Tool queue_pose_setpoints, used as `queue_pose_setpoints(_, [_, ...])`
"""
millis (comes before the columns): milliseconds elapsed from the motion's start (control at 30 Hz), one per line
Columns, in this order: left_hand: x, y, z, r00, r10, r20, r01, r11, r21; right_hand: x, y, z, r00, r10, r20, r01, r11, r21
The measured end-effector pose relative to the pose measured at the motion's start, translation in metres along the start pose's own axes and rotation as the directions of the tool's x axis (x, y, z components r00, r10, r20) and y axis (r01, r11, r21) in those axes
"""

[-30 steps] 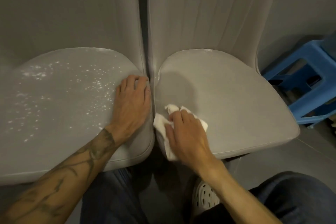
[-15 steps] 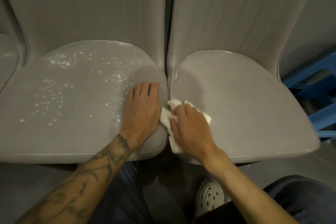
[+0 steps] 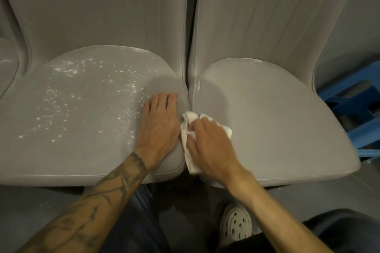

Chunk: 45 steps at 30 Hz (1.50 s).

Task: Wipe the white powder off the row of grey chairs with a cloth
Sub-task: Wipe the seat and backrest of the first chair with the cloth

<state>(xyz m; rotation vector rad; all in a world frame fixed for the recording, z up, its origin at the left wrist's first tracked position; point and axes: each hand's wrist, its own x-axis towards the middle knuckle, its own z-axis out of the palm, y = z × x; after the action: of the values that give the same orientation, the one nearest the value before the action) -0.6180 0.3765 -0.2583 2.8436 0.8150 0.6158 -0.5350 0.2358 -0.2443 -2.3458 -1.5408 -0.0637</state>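
Grips the white cloth point(image 3: 189, 160) in the right hand point(image 3: 207, 150) at the inner edge of the right chair seat point(image 3: 277, 119), rests the left hand point(image 3: 159, 127) flat on the left chair seat point(image 3: 72, 150), nearer the white powder point(image 3: 92, 88) scattered leftward across it

My left hand point(image 3: 159, 127) lies flat at frame centre, fingers straight and close together, its tattooed forearm point(image 3: 98, 197) running in from lower left. Just beside it, my right hand point(image 3: 207, 146) curls its fingers over the cloth point(image 3: 190, 160), bare forearm point(image 3: 267, 201) entering from lower right
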Motion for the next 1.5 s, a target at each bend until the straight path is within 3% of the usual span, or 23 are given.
queue_pose_setpoints(100, [0.0, -0.001, 0.004, 1.0, -0.016, -0.026, 0.016, 1.0, 0.004, -0.056, -0.004, -0.016, 0.999, -0.007, 0.051, 0.009, 0.999, -0.037])
queue_pose_setpoints(267, [-0.001, -0.001, 0.007, 0.997, -0.008, -0.075, 0.008, 1.0, -0.002, -0.055, -0.021, -0.011, 0.973, 0.222, -0.065, -0.221, 0.975, 0.021])
queue_pose_setpoints(400, [-0.001, -0.001, 0.007, 0.996, 0.017, -0.087, -0.017, 1.0, 0.001, -0.061, -0.022, -0.012, 0.963, 0.254, -0.086, -0.255, 0.967, 0.006])
queue_pose_setpoints(533, [-0.002, -0.001, 0.006, 0.996, 0.028, -0.09, -0.027, 0.999, 0.02, -0.092, -0.009, -0.025, 0.911, 0.405, -0.076, -0.396, 0.912, 0.106])
queue_pose_setpoints(667, [-0.001, 0.001, 0.008, 0.996, 0.04, -0.08, -0.04, 0.999, 0.003, -0.069, -0.032, -0.009, 0.951, 0.277, -0.139, -0.297, 0.943, -0.151])
queue_pose_setpoints(767, [-0.002, 0.0, 0.007, 0.992, 0.057, -0.112, -0.057, 0.998, 0.005, -0.08, -0.017, -0.014, 0.947, 0.296, -0.127, -0.31, 0.944, -0.111])
queue_pose_setpoints(833, [-0.002, -0.001, 0.007, 0.991, 0.066, -0.119, -0.065, 0.998, 0.017, -0.1, 0.009, -0.024, 0.9, 0.408, -0.152, -0.415, 0.91, -0.019])
queue_pose_setpoints(967, [0.0, 0.0, 0.008, 0.992, 0.065, -0.106, -0.063, 0.998, 0.027, -0.132, 0.065, -0.055, 0.8, 0.549, -0.242, -0.577, 0.815, -0.056])
queue_pose_setpoints(1067, [-0.001, 0.0, 0.007, 0.992, 0.071, -0.103, -0.067, 0.997, 0.041, -0.135, 0.11, -0.076, 0.527, 0.788, -0.319, -0.796, 0.589, 0.14])
queue_pose_setpoints(1100, [-0.001, 0.0, 0.007, 0.992, 0.074, -0.102, -0.07, 0.997, 0.044, -0.132, 0.117, -0.079, 0.471, 0.824, -0.316, -0.814, 0.544, 0.204])
queue_pose_setpoints(1133, [0.0, 0.0, 0.006, 0.992, 0.071, -0.101, -0.067, 0.997, 0.044, -0.127, 0.116, -0.08, 0.491, 0.811, -0.317, -0.793, 0.567, 0.222])
queue_pose_setpoints(1233, [0.001, 0.002, 0.004, 0.995, 0.054, -0.086, -0.053, 0.998, 0.017, -0.103, 0.085, -0.066, 0.734, 0.622, -0.273, -0.63, 0.773, 0.066])
queue_pose_setpoints(1333, [0.001, 0.002, 0.004, 0.997, 0.055, -0.061, -0.054, 0.998, 0.016, -0.084, 0.07, -0.052, 0.878, 0.433, -0.205, -0.457, 0.885, -0.089])
queue_pose_setpoints(1433, [0.001, 0.0, 0.003, 0.997, 0.061, -0.038, -0.061, 0.998, 0.007, -0.083, 0.115, -0.061, 0.874, 0.449, -0.188, -0.48, 0.859, -0.179])
queue_pose_setpoints(1500, [0.001, -0.001, 0.002, 0.998, 0.054, -0.028, -0.054, 0.999, 0.008, -0.084, 0.166, -0.078, 0.732, 0.638, -0.239, -0.68, 0.702, -0.213])
